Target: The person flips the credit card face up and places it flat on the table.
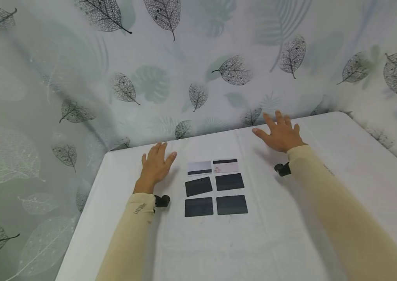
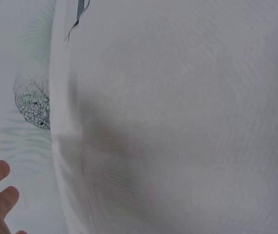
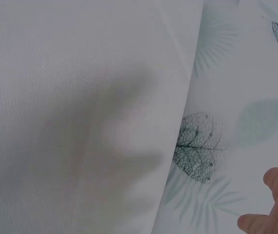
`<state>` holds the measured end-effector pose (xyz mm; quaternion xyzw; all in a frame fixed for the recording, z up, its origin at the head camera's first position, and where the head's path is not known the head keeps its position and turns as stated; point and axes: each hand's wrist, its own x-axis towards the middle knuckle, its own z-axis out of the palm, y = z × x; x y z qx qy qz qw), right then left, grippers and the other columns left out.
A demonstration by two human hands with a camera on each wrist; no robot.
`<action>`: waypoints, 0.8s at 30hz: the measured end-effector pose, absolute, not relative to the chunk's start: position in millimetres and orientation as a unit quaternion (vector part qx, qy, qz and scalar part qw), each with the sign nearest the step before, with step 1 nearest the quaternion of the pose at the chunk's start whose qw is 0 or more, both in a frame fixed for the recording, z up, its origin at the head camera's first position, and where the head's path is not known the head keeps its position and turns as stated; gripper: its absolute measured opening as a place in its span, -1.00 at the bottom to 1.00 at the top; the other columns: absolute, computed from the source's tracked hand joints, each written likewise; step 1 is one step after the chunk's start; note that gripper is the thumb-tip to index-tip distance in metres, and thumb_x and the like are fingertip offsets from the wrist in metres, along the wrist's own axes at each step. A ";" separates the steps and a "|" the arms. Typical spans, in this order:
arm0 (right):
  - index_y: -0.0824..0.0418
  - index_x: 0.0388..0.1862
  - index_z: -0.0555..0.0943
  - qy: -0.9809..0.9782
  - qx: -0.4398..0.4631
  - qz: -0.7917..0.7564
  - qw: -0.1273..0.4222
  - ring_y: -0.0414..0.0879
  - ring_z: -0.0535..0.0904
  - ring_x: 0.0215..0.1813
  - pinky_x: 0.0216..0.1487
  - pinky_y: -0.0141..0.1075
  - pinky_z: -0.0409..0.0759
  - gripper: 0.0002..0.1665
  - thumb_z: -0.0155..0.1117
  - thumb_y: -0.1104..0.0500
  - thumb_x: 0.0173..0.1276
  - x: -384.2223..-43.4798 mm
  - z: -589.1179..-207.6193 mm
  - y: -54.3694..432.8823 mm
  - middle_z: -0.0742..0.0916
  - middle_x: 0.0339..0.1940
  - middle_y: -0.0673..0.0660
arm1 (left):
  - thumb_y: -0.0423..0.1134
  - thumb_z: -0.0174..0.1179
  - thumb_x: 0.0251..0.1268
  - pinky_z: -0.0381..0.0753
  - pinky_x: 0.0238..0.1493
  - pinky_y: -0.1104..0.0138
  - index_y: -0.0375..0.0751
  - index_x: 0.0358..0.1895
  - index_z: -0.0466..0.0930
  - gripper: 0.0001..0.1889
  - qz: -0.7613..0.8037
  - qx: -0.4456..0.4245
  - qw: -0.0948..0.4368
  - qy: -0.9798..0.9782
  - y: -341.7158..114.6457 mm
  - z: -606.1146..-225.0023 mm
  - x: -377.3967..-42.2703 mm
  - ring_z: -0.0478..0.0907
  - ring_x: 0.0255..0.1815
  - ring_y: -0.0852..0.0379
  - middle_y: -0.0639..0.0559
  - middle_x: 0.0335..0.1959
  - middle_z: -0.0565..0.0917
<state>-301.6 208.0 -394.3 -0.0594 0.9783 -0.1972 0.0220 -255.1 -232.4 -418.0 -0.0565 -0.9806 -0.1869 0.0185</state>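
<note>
In the head view my left hand is left of a block of cards, its fingers stretched toward the far edge, holding nothing. My right hand is spread above the far right part of the table, also holding nothing. Between and nearer than the hands lie the cards in two columns. At the back are a pale card with a dark stripe along its near side and a pinkish card striped along its far side. Four-sided black cards fill the nearer rows; one black card lies slightly askew.
A white cloth covers the table. Behind it and on the left hangs a leaf-patterned curtain, meeting the table's far edge. Dark wrist devices sit at both cuffs.
</note>
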 end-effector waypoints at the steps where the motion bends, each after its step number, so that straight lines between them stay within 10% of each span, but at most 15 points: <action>1: 0.01 0.77 -0.19 0.978 -0.061 -0.197 0.022 0.55 -0.34 0.65 0.42 0.58 -0.34 0.24 -0.37 -0.71 0.37 -300.9 -393.9 205.3 -0.23 0.71 0.42 | 0.33 -0.25 0.63 -0.27 0.56 -0.34 -0.17 0.68 0.03 -0.18 -0.188 -0.061 0.018 -0.980 -230.5 -416.9 -254.9 -0.07 0.70 -0.24 -0.24 0.69 0.06; 24: 0.08 0.75 -0.02 0.974 -0.155 -0.166 0.025 0.47 -0.06 0.66 0.45 0.52 -0.01 0.13 0.00 -0.51 0.46 -291.0 -401.7 143.2 0.02 0.70 0.44 | 0.15 0.47 0.24 0.16 0.57 -0.13 -0.05 0.69 0.02 0.07 -0.194 -0.157 -0.096 -0.964 -193.8 -407.8 -252.4 0.14 0.66 -0.16 -0.09 0.67 0.19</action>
